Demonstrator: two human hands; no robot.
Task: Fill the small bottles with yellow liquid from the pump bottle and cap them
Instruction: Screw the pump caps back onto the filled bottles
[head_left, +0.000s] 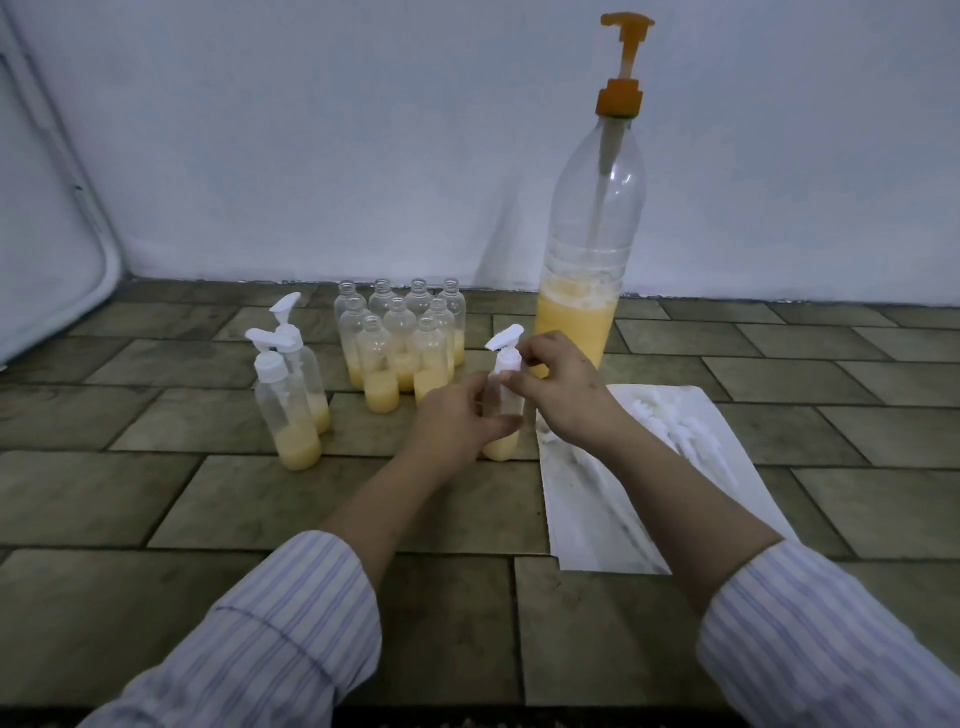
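Capping the small bottle (503, 441) at the centre of the floor, we risk cross-threading the white spray cap (506, 353) or tipping the bottle if our twist outruns our hold. Our left hand (457, 423) wraps the bottle's body; our right hand (558, 382) pinches the cap's collar, apparently mid-turn. Uncapped bottles (402, 338) wait at eleven o'clock, the pump bottle (587, 249) at one, spare caps (675, 421) at three.

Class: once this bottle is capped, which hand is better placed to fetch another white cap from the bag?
Probably the right hand. It pinches the cap directly beside the bag of caps, while the left hand grips the bottle on the far side.
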